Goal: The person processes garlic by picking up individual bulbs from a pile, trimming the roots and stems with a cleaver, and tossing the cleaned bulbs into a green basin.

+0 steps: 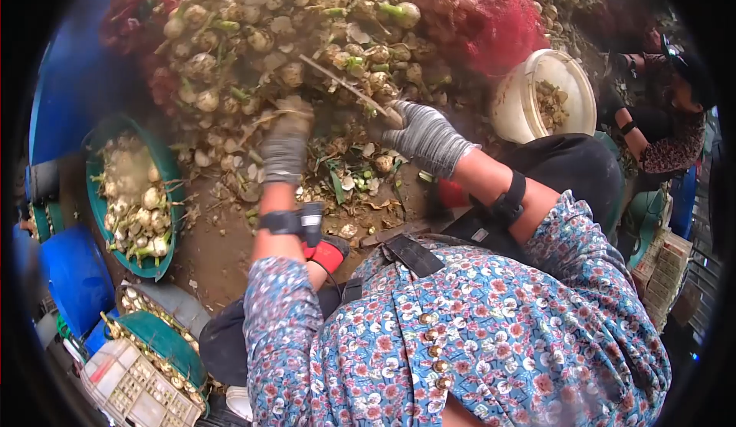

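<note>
My right hand (429, 137), in a grey glove, is closed around the handle of a knife (345, 84), whose long thin blade points up and left over the pile. To its left, my left hand (285, 147), gloved too, is at the near side of a large heap of pale bulbs with green stems (261, 40). Its brownish fingertips are blurred among dry leaves, so whether they grip anything cannot be made out. Between and below the hands lie loose peelings and cut leaves (349, 182).
A green tub (172, 231) of bulbs stands at left, above a plastic crate (142, 389). Red net sacks (479, 21) lie behind the heap. At right are a white bucket (510, 109) with scraps inside and another person (671, 132).
</note>
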`<action>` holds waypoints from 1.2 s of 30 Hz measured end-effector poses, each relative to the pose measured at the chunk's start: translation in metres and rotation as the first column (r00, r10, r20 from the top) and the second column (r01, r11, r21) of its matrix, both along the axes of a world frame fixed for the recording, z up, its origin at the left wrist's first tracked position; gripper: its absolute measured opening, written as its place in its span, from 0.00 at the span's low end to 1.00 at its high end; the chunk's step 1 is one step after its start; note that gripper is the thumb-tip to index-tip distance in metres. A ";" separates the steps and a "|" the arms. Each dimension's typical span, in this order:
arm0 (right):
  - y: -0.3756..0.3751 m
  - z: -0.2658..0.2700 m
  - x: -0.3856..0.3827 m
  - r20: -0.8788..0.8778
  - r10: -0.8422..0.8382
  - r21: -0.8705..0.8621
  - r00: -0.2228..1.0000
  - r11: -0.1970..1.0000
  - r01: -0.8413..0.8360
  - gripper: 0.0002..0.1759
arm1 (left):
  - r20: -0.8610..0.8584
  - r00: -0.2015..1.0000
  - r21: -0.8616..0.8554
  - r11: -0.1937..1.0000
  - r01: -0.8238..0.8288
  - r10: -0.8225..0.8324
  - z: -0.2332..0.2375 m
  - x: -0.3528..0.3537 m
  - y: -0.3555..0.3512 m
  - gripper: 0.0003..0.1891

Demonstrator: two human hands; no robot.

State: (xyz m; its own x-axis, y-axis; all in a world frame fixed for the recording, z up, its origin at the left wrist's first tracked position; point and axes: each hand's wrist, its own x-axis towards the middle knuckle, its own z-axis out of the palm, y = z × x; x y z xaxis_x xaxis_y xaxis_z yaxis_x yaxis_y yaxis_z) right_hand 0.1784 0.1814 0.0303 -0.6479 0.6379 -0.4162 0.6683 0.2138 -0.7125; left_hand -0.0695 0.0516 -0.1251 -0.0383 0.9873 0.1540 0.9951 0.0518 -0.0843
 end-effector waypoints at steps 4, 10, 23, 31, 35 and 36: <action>0.002 -0.002 0.000 0.050 0.034 0.036 0.998 0.999 -0.035 0.23 | 0.305 0.672 -0.713 0.630 -0.309 0.675 -0.064 0.087 0.029 0.24; 0.005 -0.008 0.001 0.113 0.087 -0.051 0.990 0.995 -0.082 0.22 | 0.400 0.494 -0.685 0.610 -0.399 0.772 -0.085 0.070 0.020 0.28; 0.005 -0.018 0.014 0.287 0.244 -0.024 0.926 0.968 -0.248 0.22 | 0.881 0.025 -0.428 0.820 -0.379 0.472 0.107 0.057 -0.019 0.26; -0.018 0.004 -0.003 -0.232 -0.066 -0.186 0.970 0.982 0.022 0.38 | 0.878 0.406 -0.198 0.965 -0.169 0.252 0.144 0.091 -0.024 0.21; -0.014 0.005 -0.016 -0.326 0.035 -0.167 0.945 0.981 -0.094 0.24 | 0.968 0.245 0.115 0.970 -0.215 -0.061 0.149 0.102 -0.022 0.24; -0.014 0.015 -0.016 -0.302 -0.120 -0.350 0.946 0.937 0.007 0.23 | 0.998 0.058 0.052 0.974 -0.222 -0.040 0.152 0.096 -0.023 0.24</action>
State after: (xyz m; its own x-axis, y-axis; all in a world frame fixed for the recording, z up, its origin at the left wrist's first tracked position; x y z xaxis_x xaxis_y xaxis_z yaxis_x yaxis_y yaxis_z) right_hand 0.1627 0.1672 0.0455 -0.7436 0.5380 -0.3970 0.4022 -0.1144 -0.9084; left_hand 0.0269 0.0290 0.0271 -0.3710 0.9284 0.0202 0.1287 0.0299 0.9912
